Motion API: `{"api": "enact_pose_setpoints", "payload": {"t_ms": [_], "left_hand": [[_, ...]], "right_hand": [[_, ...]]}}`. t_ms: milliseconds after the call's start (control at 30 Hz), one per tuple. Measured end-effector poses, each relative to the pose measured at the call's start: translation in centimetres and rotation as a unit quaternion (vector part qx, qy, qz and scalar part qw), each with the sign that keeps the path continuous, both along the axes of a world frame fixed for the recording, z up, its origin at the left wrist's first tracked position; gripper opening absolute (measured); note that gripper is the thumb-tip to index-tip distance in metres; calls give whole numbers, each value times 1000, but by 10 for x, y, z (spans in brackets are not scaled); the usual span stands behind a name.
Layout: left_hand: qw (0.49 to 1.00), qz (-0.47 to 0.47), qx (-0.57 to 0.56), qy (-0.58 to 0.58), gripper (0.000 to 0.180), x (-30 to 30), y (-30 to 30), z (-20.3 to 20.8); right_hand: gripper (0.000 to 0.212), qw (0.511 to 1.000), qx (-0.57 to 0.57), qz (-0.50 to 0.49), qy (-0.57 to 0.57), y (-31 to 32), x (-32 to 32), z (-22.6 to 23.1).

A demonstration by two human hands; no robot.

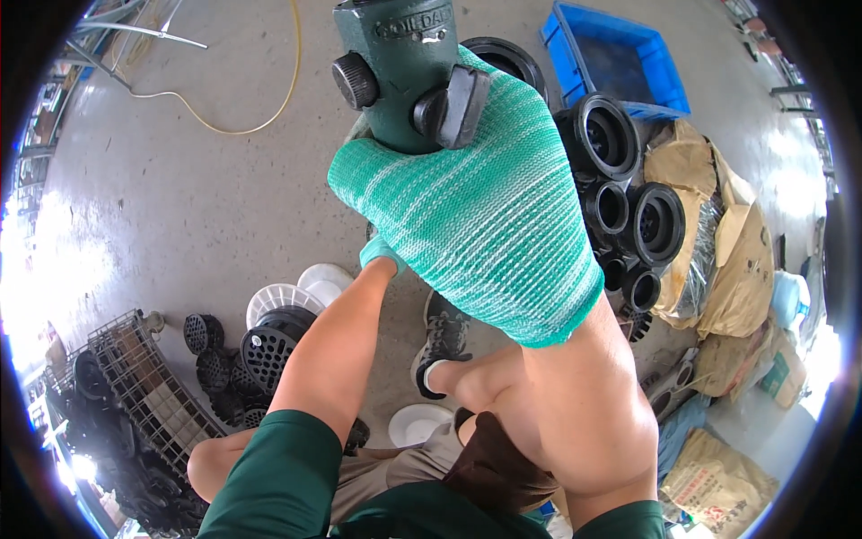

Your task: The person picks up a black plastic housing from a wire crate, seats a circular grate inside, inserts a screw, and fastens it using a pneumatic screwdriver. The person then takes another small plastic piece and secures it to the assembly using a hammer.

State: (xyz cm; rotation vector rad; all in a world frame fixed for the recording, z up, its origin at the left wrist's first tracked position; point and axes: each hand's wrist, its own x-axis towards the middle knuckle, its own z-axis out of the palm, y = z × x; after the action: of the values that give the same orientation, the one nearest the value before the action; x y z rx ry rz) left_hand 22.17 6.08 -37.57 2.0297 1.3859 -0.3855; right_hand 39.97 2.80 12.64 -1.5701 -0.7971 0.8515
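Observation:
Close in front of me, my right hand [471,202], in a green and white knit glove, is wrapped round a dark green power tool [395,99]. The tool stands out above the fist, with a round black knob on its left and a blocky black lever by my knuckles. Only the gloved wrist of my left hand [382,255] shows; its fingers are hidden behind the right glove. What the left hand touches cannot be made out. Black ring-shaped plastic fittings [660,225] are stacked just right of my right wrist.
A blue crate [552,49] stands at the far right, beside brown paper sacks [732,278]. A yellow hose [294,72] curves over the floor at far left. At near left are white round covers [269,301], black perforated discs [269,359] and a wire basket [144,377].

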Motion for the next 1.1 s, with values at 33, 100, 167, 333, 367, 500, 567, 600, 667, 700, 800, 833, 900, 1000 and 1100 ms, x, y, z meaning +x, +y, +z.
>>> {"api": "enact_pose_setpoints", "payload": {"t_ms": [33, 100, 167, 333, 367, 500, 567, 600, 667, 700, 800, 833, 900, 1000, 1100], "left_hand": [[992, -122, 36, 25, 63, -44, 22, -33], [963, -261, 53, 38, 61, -62, 37, -46], [964, 54, -259, -12, 30, -11, 35, -27], [682, 409, -558, -237, 30, 18, 39, 123], [603, 423, -603, -306, 30, 13, 37, 131], [512, 453, -589, -431, 19, 21, 34, 149], [537, 441, -570, -440, 15, 15, 32, 147], [549, 434, -560, -443, 13, 12, 32, 146], [573, 421, -542, -448, 11, 9, 29, 147], [593, 425, -519, -446, 13, 8, 29, 147], [633, 490, -469, -373, 18, 10, 39, 144], [630, 473, -476, -391, 21, -4, 47, 111], [684, 483, -449, -311, 21, 6, 50, 107], [808, 417, -345, -231, 23, 3, 48, 81], [950, 202, -192, -138, 27, -6, 42, 61]], "right_hand": [[17, 999, 19, 36, 24, 9, -10, -6], [17, 998, 25, 56, 24, 17, -17, -8], [17, 1000, 10, 29, -6, 10, -8, -3], [16, 999, 4, 25, -27, 10, -3, -10], [16, 999, 5, 30, -29, 12, -6, -10], [16, 998, 2, 33, -48, 15, -6, -12], [16, 998, 1, 35, -58, 16, -6, -13], [16, 998, 0, 34, -62, 16, -6, -14], [16, 997, 0, 33, -70, 16, -5, -15], [16, 997, -1, 31, -75, 16, -4, -16], [16, 996, -1, 30, -86, 19, -3, -18], [16, 996, 6, 36, -87, 22, -7, -16], [16, 995, 2, 29, -92, 23, -3, -20], [16, 995, 7, 28, -100, 28, -2, -20], [16, 994, 8, 27, -103, 31, -1, -21]]}}
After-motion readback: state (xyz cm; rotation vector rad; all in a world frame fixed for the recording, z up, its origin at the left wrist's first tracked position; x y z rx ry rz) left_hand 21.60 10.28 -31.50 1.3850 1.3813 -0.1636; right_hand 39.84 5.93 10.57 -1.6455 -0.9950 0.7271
